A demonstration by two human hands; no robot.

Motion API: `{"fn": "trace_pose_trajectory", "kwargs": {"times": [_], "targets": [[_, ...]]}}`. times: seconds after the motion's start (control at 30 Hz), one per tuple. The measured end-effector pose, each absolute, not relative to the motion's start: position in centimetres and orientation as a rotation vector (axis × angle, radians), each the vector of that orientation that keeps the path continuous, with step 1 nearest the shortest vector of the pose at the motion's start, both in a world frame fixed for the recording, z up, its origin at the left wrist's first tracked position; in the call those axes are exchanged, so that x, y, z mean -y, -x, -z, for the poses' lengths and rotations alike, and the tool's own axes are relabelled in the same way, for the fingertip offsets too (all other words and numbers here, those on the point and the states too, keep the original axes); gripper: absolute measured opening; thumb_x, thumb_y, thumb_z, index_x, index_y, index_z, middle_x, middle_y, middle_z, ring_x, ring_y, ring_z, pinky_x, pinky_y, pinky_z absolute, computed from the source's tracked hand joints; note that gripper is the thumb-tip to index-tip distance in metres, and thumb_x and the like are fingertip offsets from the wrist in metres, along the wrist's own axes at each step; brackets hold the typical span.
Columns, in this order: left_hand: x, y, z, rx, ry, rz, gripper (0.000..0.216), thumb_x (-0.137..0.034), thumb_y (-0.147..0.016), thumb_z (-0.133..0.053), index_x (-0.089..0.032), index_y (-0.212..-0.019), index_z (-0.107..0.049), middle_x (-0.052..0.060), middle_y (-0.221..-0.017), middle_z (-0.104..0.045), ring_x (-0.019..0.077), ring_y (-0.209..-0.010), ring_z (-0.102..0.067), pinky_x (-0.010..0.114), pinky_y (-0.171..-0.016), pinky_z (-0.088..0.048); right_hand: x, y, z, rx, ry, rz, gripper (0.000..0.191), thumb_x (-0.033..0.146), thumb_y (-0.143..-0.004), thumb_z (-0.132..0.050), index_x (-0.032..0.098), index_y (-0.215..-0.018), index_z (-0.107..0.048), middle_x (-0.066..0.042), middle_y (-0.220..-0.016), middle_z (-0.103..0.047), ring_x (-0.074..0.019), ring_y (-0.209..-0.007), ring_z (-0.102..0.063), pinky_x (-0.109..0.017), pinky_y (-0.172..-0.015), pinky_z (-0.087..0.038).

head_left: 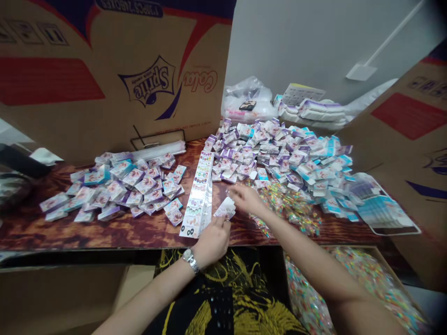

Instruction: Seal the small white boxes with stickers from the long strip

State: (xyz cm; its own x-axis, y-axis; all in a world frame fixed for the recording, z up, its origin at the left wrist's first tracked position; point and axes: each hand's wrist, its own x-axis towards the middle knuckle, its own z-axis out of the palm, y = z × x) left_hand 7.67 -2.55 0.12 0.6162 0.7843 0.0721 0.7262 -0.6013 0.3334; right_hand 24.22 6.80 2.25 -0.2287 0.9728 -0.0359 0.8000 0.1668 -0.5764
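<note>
Reddish-brown patterned desk between brown printed cardboard cartons, before a pale grey wall.
Near the desk's front edge, the left hand grips a small white printed packet beside long white picture-printed strips; the right hand bends at its far end, grip unclear. Small white-and-purple boxes lie heaped either side.

Wall: plain, pale grey
Wall plate: white, pale strip slanting up from it
Table: mottled reddish-brown top
Light: soft, diffuse
</note>
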Motion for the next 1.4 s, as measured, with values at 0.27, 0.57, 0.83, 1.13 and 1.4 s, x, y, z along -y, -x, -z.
{"fn": "trace_pose_trajectory", "kwargs": {"times": [0.27, 0.57, 0.83, 1.13, 1.4], "targets": [[3.4, -8.9, 2.3, -1.206, -2.661, -0.122, 0.032, -0.007, -0.081, -0.04, 0.0, -0.108, -0.056, 0.024, -0.114, -0.054, 0.0297, -0.101, -0.049, 0.044, -0.084, -0.042, 0.1, -23.4, 3.7, 2.147, 1.889, -0.548, 0.025, 0.024, -0.085, -0.048, 0.021, -0.104, -0.063, -0.012, -0.108, -0.054, -0.0261, -0.103, -0.05, -0.037, -0.081, -0.044], [2.3, -8.3, 0.5, -1.416, -2.58, -0.281, 0.042, -0.024, -0.087, -0.045, -0.008, -0.125, -0.041, 0.019, -0.12, -0.05, 0.0269, -0.104, -0.05, 0.041, -0.085, -0.045, -1.0, -23.2, 2.8, 1.879, 1.819, -0.515, 0.014, 0.025, -0.081, -0.054, 0.018, -0.077, -0.065, -0.01, -0.1, -0.053, -0.0226, -0.104, -0.05, -0.035, -0.089, -0.043], [0.8, -7.7, -0.4, -1.523, -2.382, -0.652, 0.054, -0.016, -0.083, -0.047, -0.009, -0.133, -0.028, 0.019, -0.118, -0.054, 0.0262, -0.104, -0.055, 0.038, -0.081, -0.049, -0.3, -22.1, -1.6, 1.722, 1.509, -0.808, 0.013, 0.029, -0.081, -0.055, 0.019, -0.076, -0.062, -0.011, -0.115, -0.05, -0.0228, -0.106, -0.053, -0.033, -0.077, -0.05], [0.8, -5.7, -2.2, -1.432, -2.07, -0.982, 0.059, -0.016, -0.077, -0.056, -0.021, -0.13, -0.031, 0.007, -0.11, -0.06, 0.0167, -0.082, -0.063, 0.028, -0.073, -0.05, 0.3, -22.2, -5.1, 2.032, 1.162, -0.498, 0.019, 0.026, -0.087, -0.051, 0.02, -0.102, -0.062, -0.013, -0.129, -0.045, -0.025, -0.12, -0.043, -0.043, -0.097, -0.039], [1.1, -5.3, -2.3, -1.354, -2.218, -0.945, 0.041, -0.017, -0.081, -0.052, -0.022, -0.119, -0.038, 0.006, -0.103, -0.06, 0.0192, -0.087, -0.062, 0.03, -0.073, -0.05, -1.2, -21.2, -6.4, 1.608, 1.247, -1.123, 0.022, 0.036, -0.089, -0.047, 0.021, -0.098, -0.061, -0.003, -0.089, -0.065, -0.016, -0.08, -0.06, -0.028, -0.071, -0.049]]}}
